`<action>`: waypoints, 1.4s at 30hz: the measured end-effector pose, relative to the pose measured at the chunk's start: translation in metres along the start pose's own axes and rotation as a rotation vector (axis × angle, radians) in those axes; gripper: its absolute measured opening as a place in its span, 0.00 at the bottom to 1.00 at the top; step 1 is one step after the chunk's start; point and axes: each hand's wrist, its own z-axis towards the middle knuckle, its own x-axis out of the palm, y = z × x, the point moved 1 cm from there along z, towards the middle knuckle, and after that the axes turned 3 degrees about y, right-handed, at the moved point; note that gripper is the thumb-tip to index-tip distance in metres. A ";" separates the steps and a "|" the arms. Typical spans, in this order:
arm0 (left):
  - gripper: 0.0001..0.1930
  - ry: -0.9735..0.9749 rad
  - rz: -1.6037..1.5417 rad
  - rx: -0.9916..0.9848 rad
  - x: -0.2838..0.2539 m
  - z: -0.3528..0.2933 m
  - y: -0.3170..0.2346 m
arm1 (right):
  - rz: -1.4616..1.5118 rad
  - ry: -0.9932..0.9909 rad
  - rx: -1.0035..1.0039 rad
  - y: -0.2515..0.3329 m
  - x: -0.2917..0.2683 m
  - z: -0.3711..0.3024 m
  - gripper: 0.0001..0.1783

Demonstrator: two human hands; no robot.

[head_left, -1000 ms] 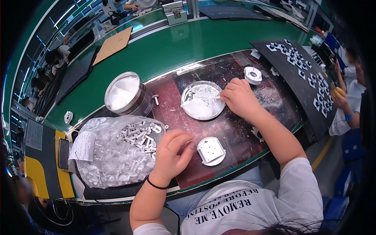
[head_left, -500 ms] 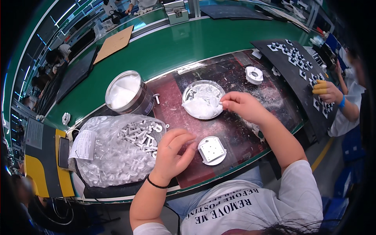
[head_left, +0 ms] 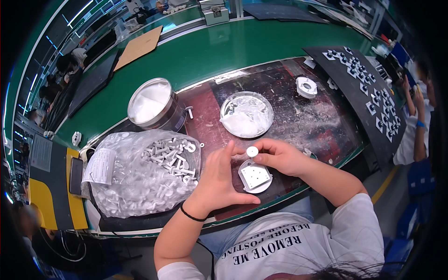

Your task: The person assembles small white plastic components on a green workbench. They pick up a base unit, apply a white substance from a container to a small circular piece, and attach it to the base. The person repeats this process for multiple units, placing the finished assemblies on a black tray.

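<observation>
Green bench surface (head_left: 198, 56) is spread across the background, with a red-and-black work mat (head_left: 205, 107) laid before the person. Both forearms are brought in from below, that of the right hand (head_left: 279, 157) slanted in from the right, that of the left hand (head_left: 218, 179) raised from the lower left. By the right hand a small white disc-headed part (head_left: 252, 151) is pinched between thumb and forefinger. The left hand is held spread and bare of any grip — its thumb is stretched rightward by the near edge of a white base plate (head_left: 256, 176), while its fingers are directed away from the body, toward the pinched part.

The base plate is set on the mat between the hands, right of the left palm and below the right fingertips. The pinched part is held just past the plate's far edge; whether the two are touching cannot be told. The plate is laid flat, its holed face turned up, its rounded end directed toward the person. The part's round head is turned up to the camera; its stem is hidden — so its long axis cannot be judged. To the left, a clear bag (head_left: 144, 191) is filled with white pins.
</observation>
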 end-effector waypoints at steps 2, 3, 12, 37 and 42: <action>0.68 0.017 0.036 0.007 0.002 0.002 -0.002 | -0.031 -0.002 0.000 0.000 0.002 -0.001 0.14; 0.68 0.033 0.040 -0.019 0.003 0.001 -0.002 | -0.056 -0.002 -0.009 0.000 0.003 -0.001 0.14; 0.66 0.091 -0.030 -0.125 0.008 -0.004 0.001 | -0.546 -0.008 -0.190 0.004 -0.001 -0.002 0.14; 0.61 -0.131 0.056 0.077 0.000 0.003 -0.009 | 0.000 -0.202 0.059 0.014 0.013 -0.047 0.19; 0.61 -0.241 0.075 0.095 -0.004 -0.002 -0.002 | -0.039 -0.100 0.109 0.037 0.006 -0.024 0.21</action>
